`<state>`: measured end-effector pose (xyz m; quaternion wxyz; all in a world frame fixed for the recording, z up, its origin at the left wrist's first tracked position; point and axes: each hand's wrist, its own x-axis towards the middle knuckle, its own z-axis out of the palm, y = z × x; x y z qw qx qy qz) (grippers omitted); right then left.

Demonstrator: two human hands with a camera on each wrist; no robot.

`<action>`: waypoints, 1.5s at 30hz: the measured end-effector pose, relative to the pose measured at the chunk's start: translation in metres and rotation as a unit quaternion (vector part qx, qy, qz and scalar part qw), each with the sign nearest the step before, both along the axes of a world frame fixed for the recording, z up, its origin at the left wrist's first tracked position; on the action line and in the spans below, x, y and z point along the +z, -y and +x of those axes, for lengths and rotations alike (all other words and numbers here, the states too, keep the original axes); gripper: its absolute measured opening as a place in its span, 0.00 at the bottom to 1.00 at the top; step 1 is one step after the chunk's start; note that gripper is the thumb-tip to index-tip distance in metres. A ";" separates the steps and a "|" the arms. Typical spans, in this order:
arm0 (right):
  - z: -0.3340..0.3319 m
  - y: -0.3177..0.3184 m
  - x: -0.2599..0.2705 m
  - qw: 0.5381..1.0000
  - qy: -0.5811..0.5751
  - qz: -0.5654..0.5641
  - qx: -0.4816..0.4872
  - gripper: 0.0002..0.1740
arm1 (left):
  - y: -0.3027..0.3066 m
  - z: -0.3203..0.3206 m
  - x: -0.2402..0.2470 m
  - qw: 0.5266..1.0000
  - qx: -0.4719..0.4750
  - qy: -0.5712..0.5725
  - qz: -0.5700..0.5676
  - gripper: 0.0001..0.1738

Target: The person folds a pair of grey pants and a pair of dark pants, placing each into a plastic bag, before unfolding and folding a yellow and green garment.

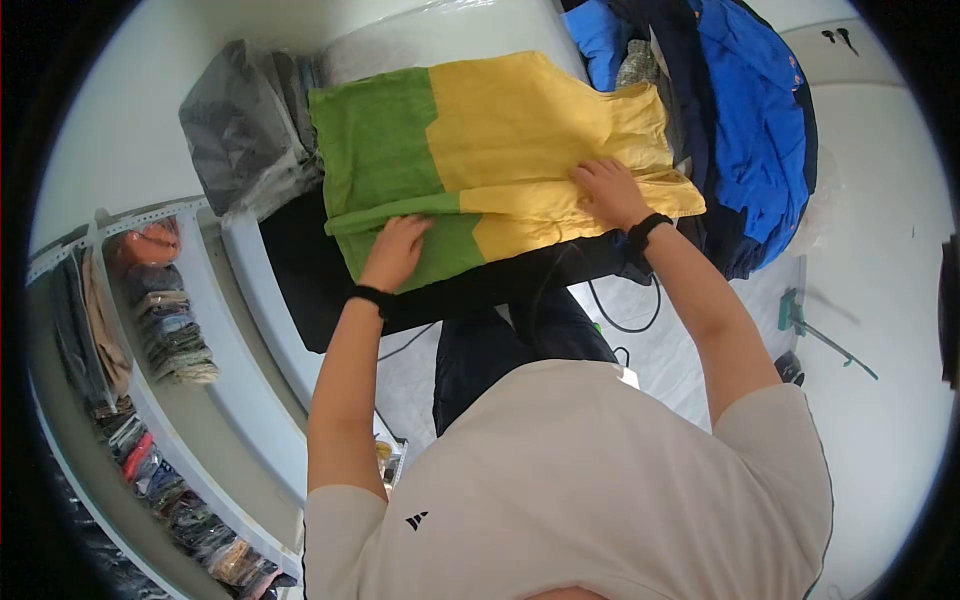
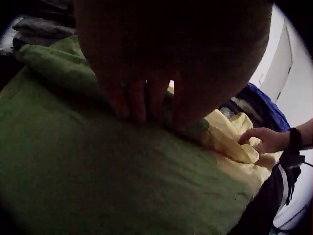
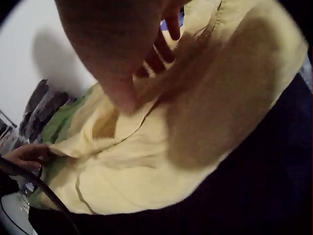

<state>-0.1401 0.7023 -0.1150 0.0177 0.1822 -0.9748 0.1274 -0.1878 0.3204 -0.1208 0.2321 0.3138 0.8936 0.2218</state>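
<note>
A yellow and green garment (image 1: 520,120) lies spread on a black-covered surface (image 1: 310,290), with a raised fold running across its near part. On the green end, my left hand (image 1: 398,250) pinches that fold with its fingertips, as the left wrist view shows from behind. The right hand (image 1: 610,192) rests on the yellow end, beside wrinkled cloth. In the right wrist view its fingers (image 3: 154,61) spread over the yellow cloth, thumb apart and close to the fold. Black bands circle both wrists.
A grey plastic-wrapped bundle (image 1: 240,125) sits behind the garment's left end. Blue and dark clothes (image 1: 755,120) are heaped at the right. Shelves of folded, bagged clothes (image 1: 175,320) stand at the left. A black cable (image 1: 640,328) loops below the surface's front edge.
</note>
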 end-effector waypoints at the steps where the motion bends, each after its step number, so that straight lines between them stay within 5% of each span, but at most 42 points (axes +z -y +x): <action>1: -0.008 0.007 0.011 0.993 0.062 0.033 -0.091 0.15 | -0.010 -0.007 -0.003 1.000 0.002 0.000 0.001 0.19; 3: -0.015 0.006 0.010 0.974 0.124 0.065 -0.179 0.13 | -0.023 -0.017 -0.007 0.964 0.178 -0.114 0.161 0.19; 4: -0.018 -0.004 -0.001 0.965 0.027 0.030 -0.258 0.11 | -0.022 -0.019 0.000 0.964 0.181 -0.114 0.161 0.19; 6: -0.013 -0.021 -0.003 0.941 -0.071 -0.007 -0.332 0.09 | -0.018 -0.025 0.018 0.919 0.353 0.069 0.161 0.21; 7: -0.007 -0.027 0.005 0.947 -0.100 -0.035 -0.302 0.09 | -0.008 -0.021 0.016 0.919 0.353 0.068 0.161 0.21; 9: 0.013 -0.039 0.015 0.952 -0.130 -0.064 -0.270 0.09 | 0.022 -0.001 0.008 0.978 0.181 -0.080 0.062 0.24; 11: 0.042 -0.045 0.018 0.990 -0.028 -0.014 -0.140 0.14 | 0.041 0.031 0.016 0.988 0.142 -0.056 -0.019 0.29; 14: 0.071 -0.043 0.026 0.995 -0.003 0.063 -0.082 0.19 | 0.055 0.069 0.027 0.985 0.102 -0.063 -0.126 0.33; 17: 0.086 -0.053 0.006 0.984 0.012 0.112 -0.135 0.21 | 0.067 0.088 0.010 0.973 0.104 -0.105 -0.177 0.36; 27: 0.074 -0.063 0.024 0.978 0.036 0.170 -0.116 0.10 | 0.096 0.081 -0.005 0.982 0.079 -0.157 -0.075 0.18; 37: 0.156 -0.054 0.024 0.973 0.151 0.147 -0.090 0.06 | 0.111 0.154 0.010 0.994 0.023 -0.071 -0.073 0.18; 41: 0.122 -0.012 0.051 0.925 0.308 0.179 -0.131 0.10 | 0.111 0.124 0.026 0.991 0.119 -0.054 -0.029 0.19; 45: 0.079 0.012 0.010 0.982 0.082 -0.124 -0.120 0.18 | 0.112 0.071 0.004 0.945 0.304 -0.115 0.048 0.13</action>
